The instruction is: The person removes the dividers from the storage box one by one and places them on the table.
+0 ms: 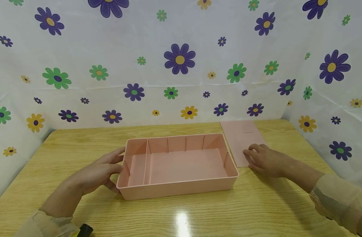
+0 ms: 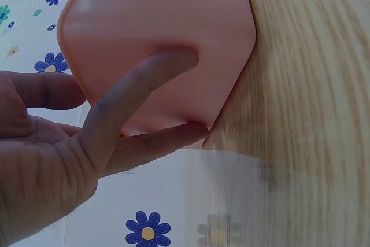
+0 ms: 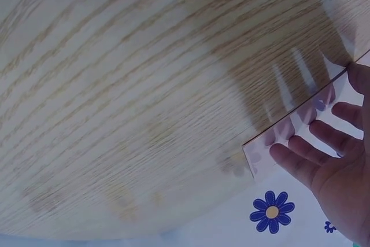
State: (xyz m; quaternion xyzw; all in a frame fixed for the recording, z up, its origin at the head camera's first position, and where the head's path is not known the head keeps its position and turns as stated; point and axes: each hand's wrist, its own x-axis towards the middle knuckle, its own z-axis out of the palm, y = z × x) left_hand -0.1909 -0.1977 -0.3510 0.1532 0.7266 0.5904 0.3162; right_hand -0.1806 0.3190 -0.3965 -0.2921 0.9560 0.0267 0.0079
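Observation:
A shallow pink divider box [image 1: 176, 189] sits on the table, its open side up. One upright divider [image 1: 146, 164] splits off a narrow compartment at its left end. My left hand [image 1: 99, 171] touches the outer left end wall, fingers spread against it; in the left wrist view the left hand [image 2: 63, 143] has fingertips on the smooth pink wall [image 2: 167, 21]. Right of the box lies a flat pink panel [image 1: 235, 140] with a thin dark slit. My right hand [image 1: 267, 159] rests on its near right part; the right wrist view shows the fingers [image 3: 295, 163] spread over the panel [image 3: 254, 157].
The wood-grain table [image 1: 157, 217] ends at a white flower-print sheet [image 1: 157, 36] behind and at both sides. A black-tipped object with a yellow part [image 1: 85, 229] shows by the left sleeve at the bottom edge.

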